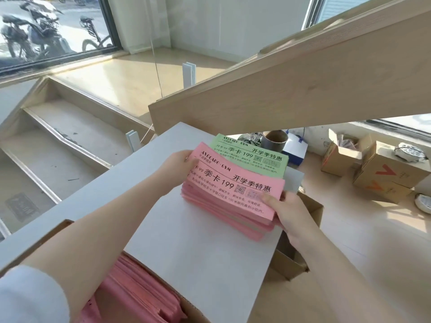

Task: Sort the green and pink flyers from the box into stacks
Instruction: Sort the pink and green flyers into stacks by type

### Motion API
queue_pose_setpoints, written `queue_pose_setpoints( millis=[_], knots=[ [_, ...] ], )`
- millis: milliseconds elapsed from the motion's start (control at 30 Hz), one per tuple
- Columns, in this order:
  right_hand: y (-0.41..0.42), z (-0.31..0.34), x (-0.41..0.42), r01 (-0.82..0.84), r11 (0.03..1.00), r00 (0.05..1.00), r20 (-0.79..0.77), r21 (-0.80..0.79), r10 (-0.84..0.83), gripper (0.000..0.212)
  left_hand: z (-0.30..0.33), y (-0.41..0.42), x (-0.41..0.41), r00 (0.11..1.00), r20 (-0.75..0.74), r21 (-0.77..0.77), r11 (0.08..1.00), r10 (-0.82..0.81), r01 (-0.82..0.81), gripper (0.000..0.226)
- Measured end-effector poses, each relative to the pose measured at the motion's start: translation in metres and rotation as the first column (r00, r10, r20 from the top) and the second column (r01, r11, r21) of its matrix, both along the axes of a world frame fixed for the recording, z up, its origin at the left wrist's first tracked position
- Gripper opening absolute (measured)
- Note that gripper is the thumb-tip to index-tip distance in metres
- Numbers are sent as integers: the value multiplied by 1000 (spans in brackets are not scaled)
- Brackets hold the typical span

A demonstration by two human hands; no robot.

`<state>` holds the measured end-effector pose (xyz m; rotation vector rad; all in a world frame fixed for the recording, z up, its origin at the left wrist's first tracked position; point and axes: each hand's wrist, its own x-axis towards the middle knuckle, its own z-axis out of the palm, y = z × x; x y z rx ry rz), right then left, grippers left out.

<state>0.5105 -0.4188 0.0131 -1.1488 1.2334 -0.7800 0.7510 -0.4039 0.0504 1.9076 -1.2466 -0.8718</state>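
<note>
Left hand [178,163] grips the far-left end of the pink flyer stack [229,194] at frame centre; right hand [283,209] grips its near-right corner, thumb on top. Stack sits on a white board [186,241], green flyer stack [251,157] just behind it. More pink flyers lie in the cardboard box [196,310] at lower left.

One stack of flyers [233,194] lies on the board [198,252], another stack [254,157] behind it; the box [144,297] sits below.

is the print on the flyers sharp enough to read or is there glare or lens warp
Head view: large print on the pink stack and green stack is sharp, small lines soft; no glare on them; window is overexposed; wide-angle bends the edges.
</note>
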Motion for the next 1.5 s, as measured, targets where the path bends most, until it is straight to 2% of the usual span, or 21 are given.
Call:
queue_pose_setpoints(
  millis=[133, 267, 333, 400, 467, 500, 567, 600, 633, 667, 767, 1000, 1100, 1133, 1200, 1267, 1333, 1367, 1433, 1500],
  knots=[
    [-10, -8, -11, -41, 996, 978, -209, -83, 23, 27, -16, -9, 1, 996, 70, 30, 998, -59, 57, 29],
    [-13, -13, -16, -59, 988, 956, -294, -146, 13, 34, -21, -16, 0, 997, 61, 12, 999, -53, 52, 28],
    [-13, -14, -18, -77, 983, 931, -365, -168, 11, 35, -27, -20, 0, 993, 107, 35, 999, -45, 41, 29],
    [-13, -17, -21, -114, 970, 846, -533, -213, -18, 40, -35, -23, 2, 973, 230, 111, 994, -32, 6, 33],
    [-12, -27, -24, -92, 971, 788, -612, -219, -63, 55, -39, -23, 1, 977, 213, 185, 981, 15, -56, 46],
    [-10, -30, -23, -40, 984, 825, -561, -175, -67, 57, -41, -23, 1, 989, 143, 225, 972, 42, -74, 50],
    [-3, -29, -17, 74, 995, 980, -192, 69, -60, 40, -42, -23, 0, 995, -50, 281, 958, 82, -65, 44],
    [1, -28, -13, 75, 974, 996, 32, 215, -84, 30, -43, -23, 1, 986, -127, 293, 954, 108, -67, 41],
    [4, -24, -8, 59, 952, 976, 181, 302, -118, 26, -43, -23, 1, 973, -180, 303, 949, 147, -87, 41],
    [6, -22, -5, 38, 941, 955, 266, 337, -134, 27, -43, -23, 1, 957, -219, 311, 944, 188, -114, 42],
    [6, -20, 4, 63, 931, 922, 336, 361, -193, 28, -45, -24, 3, 945, -237, 337, 932, 224, -136, 38],
    [8, -15, 13, 39, 925, 932, 319, 379, -170, 30, -44, -21, 8, 946, -229, 310, 939, 229, -152, 29],
    [5, -14, 9, 30, 927, 927, 337, 375, -167, 27, -36, -18, 8, 930, -304, 321, 942, 205, -102, 28],
    [6, -14, 8, 39, 933, 933, 321, 359, -162, 25, -31, -16, 7, 920, -343, 316, 946, 188, -75, 33],
    [8, -18, 3, 130, 953, 966, 182, 273, -184, 30, -18, -11, 6, 932, -328, 280, 958, 156, -62, 48],
    [17, -18, 0, 253, 967, 967, -4, 35, -253, 44, -2, 5, 4, 950, -261, 151, 980, 170, -134, 50],
    [35, -7, 1, 276, 933, 954, -54, -231, -296, 48, 16, 33, 5, 952, -250, -38, 980, 178, -194, 35],
    [49, 2, 5, 231, 912, 966, -27, -340, -255, 43, 24, 54, 6, 956, -232, -125, 969, 178, -211, 26],
    [80, 19, 17, 61, 846, 998, 36, -530, -50, 29, 32, 103, 10, 976, -125, -275, 938, 181, -209, 19],
    [116, 35, 32, -131, 710, 990, -52, -691, 132, 23, 33, 156, 18, 980, 25, -377, 910, 195, -172, 26]
  ],
)
